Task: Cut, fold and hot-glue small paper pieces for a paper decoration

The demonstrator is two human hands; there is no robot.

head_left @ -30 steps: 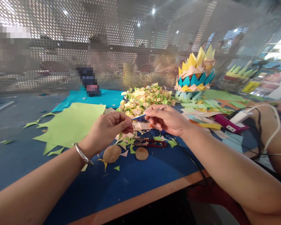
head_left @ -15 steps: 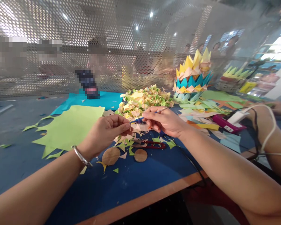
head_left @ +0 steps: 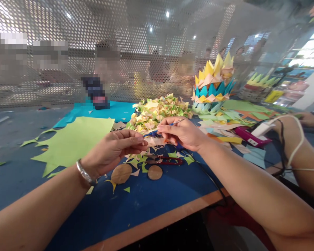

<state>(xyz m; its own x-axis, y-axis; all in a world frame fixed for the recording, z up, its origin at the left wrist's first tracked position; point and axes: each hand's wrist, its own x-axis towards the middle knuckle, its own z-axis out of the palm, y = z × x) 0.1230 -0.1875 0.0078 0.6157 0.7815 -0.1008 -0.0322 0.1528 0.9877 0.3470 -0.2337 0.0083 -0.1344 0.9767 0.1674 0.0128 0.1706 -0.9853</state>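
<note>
My right hand (head_left: 180, 132) is closed around a thin blue pen-like stick (head_left: 153, 133), its tip pointing left. My left hand (head_left: 120, 144), with a silver bracelet at the wrist, pinches thumb and forefinger together right at that tip; whatever is between them is too small to make out. Behind both hands rises a heap of small folded paper pieces (head_left: 162, 109) in yellow, green and pink. Below them on the blue tabletop lie red-handled snips (head_left: 170, 160) and two brown discs (head_left: 121, 173), among paper scraps.
A large green paper sheet (head_left: 78, 143) with cut-out edges lies left, before a turquoise sheet (head_left: 115, 111). A tiered folded-paper piece (head_left: 213, 89) stands back right. Paper strips, a purple power strip (head_left: 253, 137) with cables, and another person's arm are at right. A perforated metal screen stands behind.
My left hand has turned slightly, its lower fingers now stretched further out beneath the pinch. The right hand keeps its hold on the blue stick. The whole view has shifted a little.
</note>
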